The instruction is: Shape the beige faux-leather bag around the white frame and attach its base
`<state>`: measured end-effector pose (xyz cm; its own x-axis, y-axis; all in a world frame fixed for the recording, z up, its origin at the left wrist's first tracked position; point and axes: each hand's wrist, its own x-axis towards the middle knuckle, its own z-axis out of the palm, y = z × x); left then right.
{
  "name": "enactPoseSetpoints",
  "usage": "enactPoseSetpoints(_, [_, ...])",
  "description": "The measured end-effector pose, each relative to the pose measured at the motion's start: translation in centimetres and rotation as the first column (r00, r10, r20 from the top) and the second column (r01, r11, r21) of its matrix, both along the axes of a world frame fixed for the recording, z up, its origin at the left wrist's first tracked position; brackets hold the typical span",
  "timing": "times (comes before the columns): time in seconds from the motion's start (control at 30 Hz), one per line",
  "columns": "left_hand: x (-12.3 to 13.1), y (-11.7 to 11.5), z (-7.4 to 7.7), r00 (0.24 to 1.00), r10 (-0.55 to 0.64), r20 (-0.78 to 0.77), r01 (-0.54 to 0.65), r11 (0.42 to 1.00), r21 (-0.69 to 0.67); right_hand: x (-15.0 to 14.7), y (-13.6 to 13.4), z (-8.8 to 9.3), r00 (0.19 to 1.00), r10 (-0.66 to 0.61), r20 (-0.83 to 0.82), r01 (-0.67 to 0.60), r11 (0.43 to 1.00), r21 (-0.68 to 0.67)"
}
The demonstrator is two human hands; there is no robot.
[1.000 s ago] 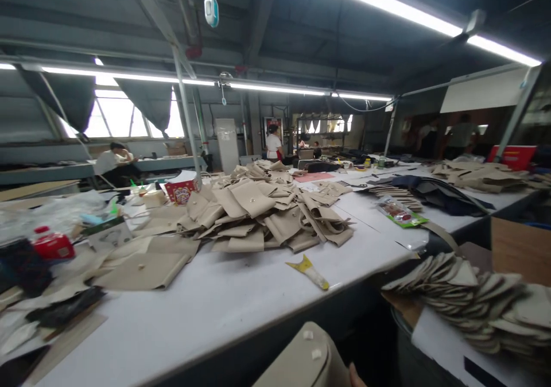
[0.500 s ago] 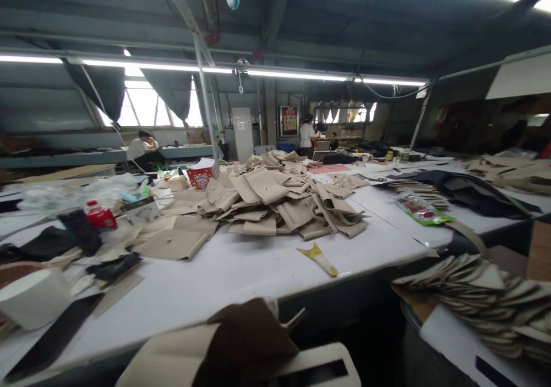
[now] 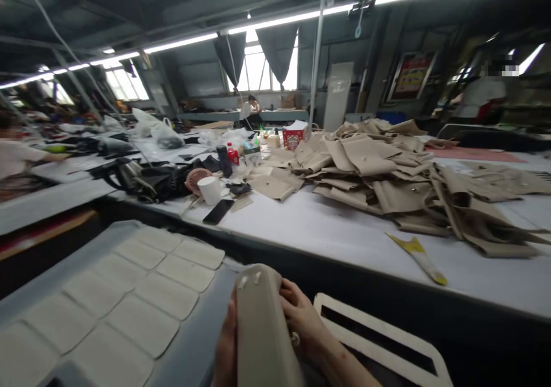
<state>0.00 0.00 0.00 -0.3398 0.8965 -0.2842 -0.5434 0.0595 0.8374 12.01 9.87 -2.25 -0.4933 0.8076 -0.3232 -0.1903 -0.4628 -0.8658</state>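
Note:
A boxy beige leather-like piece [image 3: 262, 324] is held upright in front of me at the bottom centre, with two small white tabs at its top end. My left hand [image 3: 227, 341] presses against its left side, the fingers partly hidden behind it. On the other side, my right hand [image 3: 301, 321] grips the edge with bent fingers, and a small pale round bit shows near the palm. Just right of that wrist is a cream frame with a dark slot [image 3: 374, 329].
To the left, rows of pale rounded panels [image 3: 142, 324] lie on a grey-blue surface. The white table [image 3: 275, 226] ahead bears a heap of beige leather-like pieces [image 3: 365, 163], a phone [image 3: 218, 212], a white roll [image 3: 209, 190] and a yellow-ended tool [image 3: 417, 256]. People work farther off.
My view has swung left and the heap now sits farther right. Both hands have come into view with the beige piece between them. The pale panels at left now show.

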Motion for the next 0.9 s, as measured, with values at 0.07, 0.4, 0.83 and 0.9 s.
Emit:
enactPoseSetpoints(0.07, [0.8,-0.2,-0.3,0.992,0.084,0.097,-0.095,0.989,0.111,1.0,-1.7,0.3,0.995,-0.01,0.098,-0.01,0.98,0.199])
enactPoseSetpoints(0.4, [3.2,1.4,-1.1,0.976,0.149,-0.156,-0.127,0.981,0.145,3.6,-5.5,4.4,0.871,-0.158,0.465,-0.199,0.752,0.628])
enactPoseSetpoints(0.83, [2.8,3.5,1.1,0.917,-0.009,-0.399,0.093,0.977,0.191,6.3,-5.9,3.8,0.948,-0.09,0.306,-0.076,0.868,0.49])
enactPoseSetpoints(0.9, [1.9,4.3,2.0,0.897,-0.131,-0.423,0.202,0.971,0.128,6.5,-6.0,4.3,0.943,-0.089,0.322,-0.092,0.858,0.506])
